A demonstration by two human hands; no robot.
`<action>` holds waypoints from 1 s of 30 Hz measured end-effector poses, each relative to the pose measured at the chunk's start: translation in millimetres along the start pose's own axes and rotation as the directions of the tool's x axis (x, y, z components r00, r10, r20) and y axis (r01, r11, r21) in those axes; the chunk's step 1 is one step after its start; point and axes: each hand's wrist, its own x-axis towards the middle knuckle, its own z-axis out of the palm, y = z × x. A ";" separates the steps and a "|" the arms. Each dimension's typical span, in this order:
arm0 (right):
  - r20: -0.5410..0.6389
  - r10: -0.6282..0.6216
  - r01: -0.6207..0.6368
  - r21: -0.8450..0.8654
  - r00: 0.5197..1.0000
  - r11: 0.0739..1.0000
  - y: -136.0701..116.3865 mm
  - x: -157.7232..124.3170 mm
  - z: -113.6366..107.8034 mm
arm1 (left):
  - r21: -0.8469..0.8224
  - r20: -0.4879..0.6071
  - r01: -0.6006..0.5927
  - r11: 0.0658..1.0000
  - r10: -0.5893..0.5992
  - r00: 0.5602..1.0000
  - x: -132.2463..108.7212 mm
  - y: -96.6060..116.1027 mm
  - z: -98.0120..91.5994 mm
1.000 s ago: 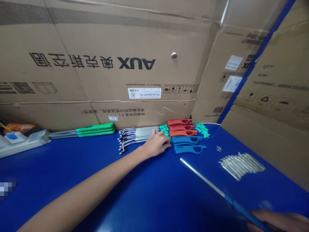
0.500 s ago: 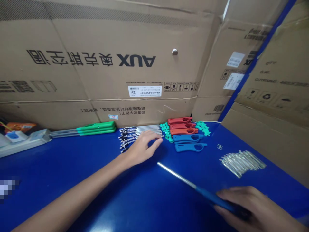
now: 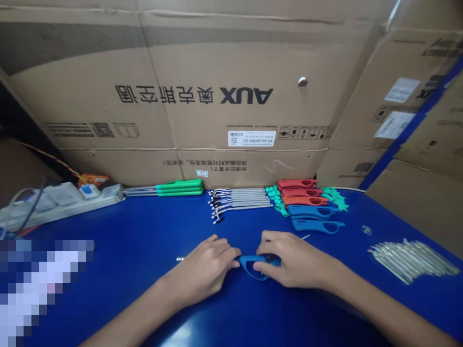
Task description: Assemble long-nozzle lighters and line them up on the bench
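A blue long-nosed lighter [image 3: 249, 262] lies crosswise between my hands, low in the middle of the view. My left hand [image 3: 204, 267] is closed over its metal barrel, whose tip [image 3: 180, 259] sticks out on the left. My right hand [image 3: 294, 260] grips the handle end, thumb by the trigger opening. A dark part shows at that end, mostly covered by the fingers. Just behind the right hand is a thin pale stick [image 3: 306, 236]; whether it is held I cannot tell.
Behind the hands are wired metal tubes [image 3: 249, 197], green caps [image 3: 277, 200], red handles [image 3: 296, 184] and blue handles [image 3: 318, 226]. Green-handled lighters [image 3: 181, 187] and a power strip [image 3: 108, 195] are left. Clear-looking sticks [image 3: 412, 260] lie right. Cardboard [image 3: 202, 58] walls the back.
My right hand has brought the lighter left to the middle and turned it crosswise. My left hand has come back from the metal tubes and closed on the barrel. The view has shifted left.
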 end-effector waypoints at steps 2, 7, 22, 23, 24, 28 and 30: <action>-0.047 -0.017 0.017 -0.019 0.999 1.000 0.7 -1.8 4.5 | 0.021 0.028 0.000 1.000 0.000 1.000 -1.2 -2.9 2.6; -0.079 -0.159 0.154 -0.068 0.984 0.986 3.8 -9.3 21.8 | -0.013 0.016 0.009 1.000 -0.009 1.000 -2.1 -0.9 10.7; -0.224 -0.220 0.189 -0.152 0.949 0.970 -2.6 -8.3 53.6 | -0.130 0.058 0.104 0.986 -0.098 0.994 -1.3 -1.7 8.3; -0.240 -0.212 0.181 -0.145 0.947 0.973 -3.3 -7.9 55.9 | -0.127 0.066 0.103 0.987 -0.095 0.993 -0.8 -2.1 7.3; -0.251 -0.203 0.173 -0.135 0.947 0.976 -4.2 -7.6 57.7 | -0.128 0.072 0.103 0.986 -0.095 0.993 -0.5 -2.7 6.6; -0.280 -0.159 0.138 -0.093 0.947 0.986 -8.0 -7.1 60.2 | -0.144 0.086 0.117 0.983 -0.105 0.991 -0.7 -4.7 6.0; -0.284 -0.135 0.123 -0.060 0.949 0.991 -8.9 -7.3 58.8 | -0.145 0.092 0.123 0.982 -0.110 0.990 -0.9 -4.9 6.2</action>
